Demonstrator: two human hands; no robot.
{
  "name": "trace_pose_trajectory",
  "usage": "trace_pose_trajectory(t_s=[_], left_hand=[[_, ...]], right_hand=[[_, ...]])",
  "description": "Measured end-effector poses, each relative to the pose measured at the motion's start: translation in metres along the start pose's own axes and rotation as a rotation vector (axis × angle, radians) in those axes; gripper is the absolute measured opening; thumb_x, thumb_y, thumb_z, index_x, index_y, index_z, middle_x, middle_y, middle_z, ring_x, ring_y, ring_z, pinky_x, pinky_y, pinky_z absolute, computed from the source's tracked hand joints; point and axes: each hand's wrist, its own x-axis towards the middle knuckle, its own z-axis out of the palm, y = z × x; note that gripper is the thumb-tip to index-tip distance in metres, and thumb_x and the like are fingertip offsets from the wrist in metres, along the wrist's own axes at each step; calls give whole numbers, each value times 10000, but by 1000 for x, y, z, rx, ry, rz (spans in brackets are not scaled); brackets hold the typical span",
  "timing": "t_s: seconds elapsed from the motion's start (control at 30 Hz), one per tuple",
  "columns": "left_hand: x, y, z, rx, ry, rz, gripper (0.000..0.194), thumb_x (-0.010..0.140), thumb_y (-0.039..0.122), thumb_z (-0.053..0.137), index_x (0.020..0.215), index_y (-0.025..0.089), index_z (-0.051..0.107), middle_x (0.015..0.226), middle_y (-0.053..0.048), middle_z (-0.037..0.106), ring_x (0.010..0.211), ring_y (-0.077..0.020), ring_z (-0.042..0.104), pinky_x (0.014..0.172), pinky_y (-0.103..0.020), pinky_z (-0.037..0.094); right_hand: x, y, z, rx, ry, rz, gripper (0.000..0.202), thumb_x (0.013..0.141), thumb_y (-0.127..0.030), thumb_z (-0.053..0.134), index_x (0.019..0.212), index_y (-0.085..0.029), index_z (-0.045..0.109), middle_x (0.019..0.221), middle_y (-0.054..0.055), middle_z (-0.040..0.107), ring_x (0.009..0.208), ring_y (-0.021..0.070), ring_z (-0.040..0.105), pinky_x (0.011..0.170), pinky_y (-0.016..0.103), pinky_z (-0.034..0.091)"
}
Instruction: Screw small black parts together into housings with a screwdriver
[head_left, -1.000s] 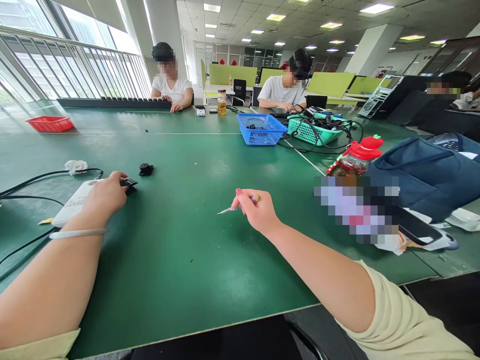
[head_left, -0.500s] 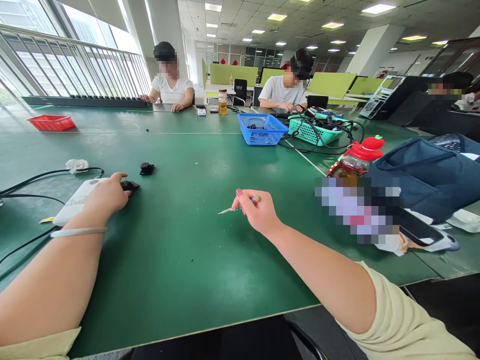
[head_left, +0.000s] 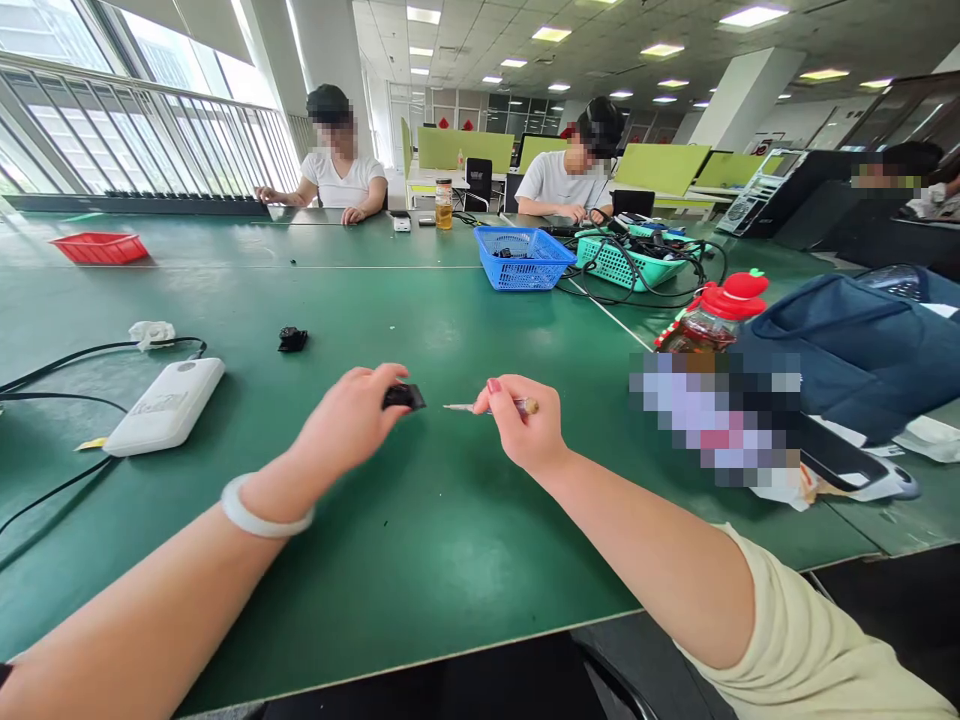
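Between the thumb and fingers of my left hand (head_left: 349, 415) is a small black part (head_left: 403, 397), held above the green table (head_left: 420, 560). My right hand (head_left: 525, 420) pinches a thin pointed tool (head_left: 466, 407), its tip directed left at the black part, with a small gap between them. Another small black piece (head_left: 292, 339) lies on the table, beyond and to the left of my left hand. A white power bank (head_left: 166, 408) with a cable plugged in rests at the left.
Ahead stand a blue basket (head_left: 525, 260) and a green basket (head_left: 634, 262) with black cables. A red tray (head_left: 100, 248) sits far left. A red-lidded bottle (head_left: 712, 315), phone (head_left: 844, 455) and dark blue bag (head_left: 855, 350) are at right. Two people sit across the table.
My left hand has lifted the black part from beside the power bank and carried it right, towards the tool. My right hand has moved slightly to the right, the tool now nearly level.
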Motion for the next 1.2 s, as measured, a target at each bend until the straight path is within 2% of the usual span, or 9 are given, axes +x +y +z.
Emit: trace_pose_trajectory(t_s=[0.07, 0.17, 0.27, 0.43, 0.63, 0.9, 1.07, 1.2], left_hand=[[-2, 21, 12, -71, -69, 86, 286, 910, 295, 560, 1185, 220, 575, 1117, -87, 708, 1100, -297, 608, 931, -407, 495], [-3, 33, 22, -147, -140, 140, 242, 910, 273, 557, 1145, 220, 565, 1114, -85, 701, 1072, -294, 614, 902, -418, 506], [-4, 30, 27, -197, -141, 122, 260, 909, 303, 569, 1159, 230, 562, 1132, -84, 692, 1072, -293, 618, 909, -440, 510], [-6, 18, 33, -168, -42, 2, 465, 816, 433, 714, 1207, 211, 595, 1212, -119, 672, 1226, -342, 545, 1013, -489, 465], [-6, 16, 36, -202, -113, 23, 319, 867, 454, 641, 1075, 221, 702, 1113, -77, 727, 1149, -321, 571, 1002, -468, 470], [-4, 19, 35, -218, -100, 48, 304, 860, 459, 607, 1025, 229, 717, 1044, -68, 744, 1059, -310, 598, 964, -467, 485], [-5, 18, 37, -218, -86, 53, 293, 863, 435, 587, 1005, 211, 712, 1064, -83, 737, 1077, -312, 588, 976, -470, 481], [-5, 18, 39, -224, -80, 54, 271, 849, 393, 586, 1005, 211, 710, 1076, -83, 730, 1073, -306, 590, 978, -478, 480]], right_hand=[[-1, -3, -2, -4, 18, -21, 556, 990, -450, 411, 520, -207, 582, 513, 10, 578, 502, 124, 517, 548, 279, 425], [-2, -5, -3, -15, -11, -27, 578, 996, -465, 389, 509, -212, 568, 510, 15, 575, 501, 129, 519, 549, 288, 424], [-3, -4, -2, -49, -53, -45, 564, 999, -446, 380, 517, -217, 562, 498, 13, 563, 492, 131, 498, 553, 298, 417], [-5, 2, 2, -66, -102, -162, 466, 987, -325, 426, 551, -215, 552, 512, 8, 573, 499, 127, 486, 555, 289, 404], [-5, 3, 3, -109, -135, -268, 373, 952, -247, 475, 590, -212, 557, 493, -12, 522, 490, 119, 450, 530, 280, 369], [-3, 6, 3, -212, -221, -192, 395, 961, -294, 425, 588, -218, 533, 523, 1, 531, 521, 128, 448, 563, 284, 389], [-5, 5, 7, -292, -329, -416, 327, 910, -255, 483, 585, -221, 504, 537, -9, 497, 521, 129, 394, 535, 279, 349], [-7, 3, 13, -301, -468, -570, 303, 891, -343, 555, 614, -227, 518, 555, -20, 479, 531, 128, 407, 527, 276, 325]])
